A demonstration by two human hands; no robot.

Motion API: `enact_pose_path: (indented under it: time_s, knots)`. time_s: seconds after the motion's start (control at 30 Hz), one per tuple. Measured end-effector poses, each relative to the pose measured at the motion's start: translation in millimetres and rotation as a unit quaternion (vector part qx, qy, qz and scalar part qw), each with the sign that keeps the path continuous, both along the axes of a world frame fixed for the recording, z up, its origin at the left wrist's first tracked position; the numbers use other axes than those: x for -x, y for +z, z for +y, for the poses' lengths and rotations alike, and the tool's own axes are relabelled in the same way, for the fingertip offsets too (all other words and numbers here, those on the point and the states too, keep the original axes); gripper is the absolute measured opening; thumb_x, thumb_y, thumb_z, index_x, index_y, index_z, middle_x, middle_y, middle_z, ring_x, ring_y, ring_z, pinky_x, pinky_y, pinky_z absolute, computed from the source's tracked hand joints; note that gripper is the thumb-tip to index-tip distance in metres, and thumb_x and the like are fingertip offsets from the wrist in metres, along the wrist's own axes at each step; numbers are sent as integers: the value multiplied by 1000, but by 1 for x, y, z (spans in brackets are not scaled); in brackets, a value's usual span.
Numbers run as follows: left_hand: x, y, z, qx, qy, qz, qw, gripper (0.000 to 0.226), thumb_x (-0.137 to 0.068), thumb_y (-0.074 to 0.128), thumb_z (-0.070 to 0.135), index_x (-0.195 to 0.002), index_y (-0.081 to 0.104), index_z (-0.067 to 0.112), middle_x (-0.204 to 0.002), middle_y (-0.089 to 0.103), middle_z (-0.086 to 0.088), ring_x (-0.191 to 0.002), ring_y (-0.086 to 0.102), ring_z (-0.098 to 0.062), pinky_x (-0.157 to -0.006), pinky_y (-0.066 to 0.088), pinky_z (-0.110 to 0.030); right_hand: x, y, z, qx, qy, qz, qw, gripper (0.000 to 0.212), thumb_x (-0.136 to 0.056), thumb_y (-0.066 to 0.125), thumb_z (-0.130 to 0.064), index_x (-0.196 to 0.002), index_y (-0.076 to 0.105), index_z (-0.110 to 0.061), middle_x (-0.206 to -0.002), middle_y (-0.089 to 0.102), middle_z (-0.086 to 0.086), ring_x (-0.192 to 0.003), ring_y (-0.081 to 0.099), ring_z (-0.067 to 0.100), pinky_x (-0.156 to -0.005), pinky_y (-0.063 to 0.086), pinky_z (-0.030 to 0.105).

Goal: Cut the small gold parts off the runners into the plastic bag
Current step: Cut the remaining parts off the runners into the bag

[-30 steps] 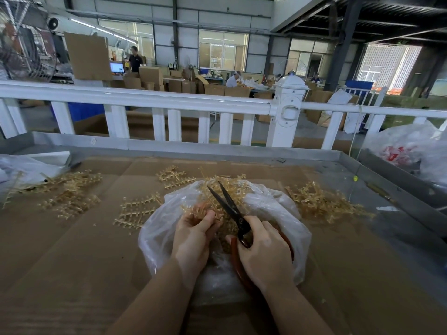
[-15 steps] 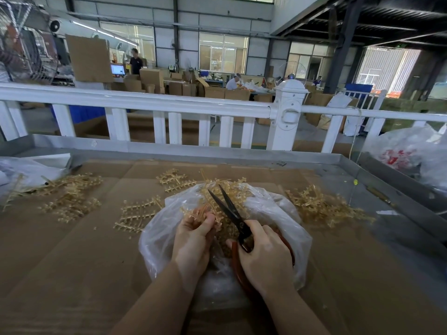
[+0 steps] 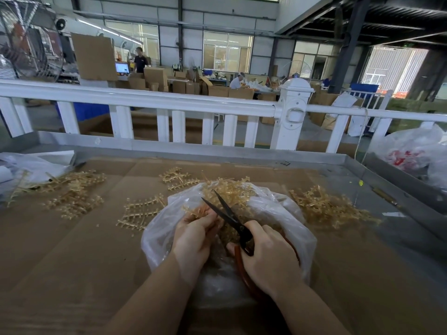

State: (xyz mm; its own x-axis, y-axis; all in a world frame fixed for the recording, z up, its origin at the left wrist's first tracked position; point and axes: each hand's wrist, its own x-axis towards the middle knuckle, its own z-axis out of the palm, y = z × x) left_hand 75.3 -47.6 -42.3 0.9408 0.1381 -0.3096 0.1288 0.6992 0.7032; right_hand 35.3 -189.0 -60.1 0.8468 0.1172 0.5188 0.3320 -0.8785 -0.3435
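A clear plastic bag [image 3: 273,209] lies open on the cardboard-covered table, with gold parts inside. Over its mouth my left hand [image 3: 193,238] pinches a gold runner [image 3: 196,210]. My right hand [image 3: 268,255] grips the red handles of black scissors [image 3: 227,213], whose blades stand apart just right of the runner. More gold runners lie in piles at the left [image 3: 72,192], in front of the bag's left side [image 3: 142,211], behind it [image 3: 177,178] and at the right [image 3: 326,209].
The table has a raised metal rim [image 3: 399,180] and a white railing [image 3: 145,100] behind it. A white bag [image 3: 31,165] lies at the far left, another bag with red print [image 3: 411,155] at the right. People and cartons stand far behind.
The scissor blades have shifted slightly and my left hand has turned the runner a little. Both hands stay over the bag.
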Motion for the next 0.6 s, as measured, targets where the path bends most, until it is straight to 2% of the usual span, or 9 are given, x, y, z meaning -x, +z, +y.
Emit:
enact_pose_path:
  time_s: [0.1,0.27,0.37,0.47,0.6]
  knots:
    - [0,0,-1,-5,0,1,1000,17,-86,57,-12,-95,66,0,-82,72,-11,-76,69,-19,-60,57,-23,0,3,-3,5,3,19,1000,44,-84,48,-64,-116,52,-34,-98,59,-12,-97,54,8,-80,40,17]
    - [0,0,-2,-3,2,16,1000,17,-87,56,-10,-97,65,-1,-89,71,-14,-81,69,-22,-68,58,-28,-1,5,-4,10,12,43,999,47,-86,46,-64,-122,48,-33,-107,57,-11,-104,50,8,-86,39,18]
    - [1,2,-2,6,3,24,1000,17,-89,52,-10,-99,62,-1,-96,69,-17,-86,67,-25,-76,58,-32,0,5,-3,15,20,47,999,46,-86,46,-63,-122,47,-33,-107,57,-10,-104,49,9,-87,40,20]
    - [2,2,-2,7,2,27,1000,16,-89,50,-11,-97,60,-1,-93,68,-18,-82,68,-25,-70,59,-32,-1,4,-3,11,28,48,998,46,-86,47,-63,-120,48,-33,-106,56,-10,-102,49,9,-87,41,20]
    - [3,0,-3,-9,-14,14,1000,17,-88,52,-11,-99,62,-3,-100,69,-20,-83,69,-24,-74,58,-32,-2,4,0,-1,30,51,998,39,-85,48,-63,-110,49,-33,-97,55,-11,-96,51,9,-80,41,21]
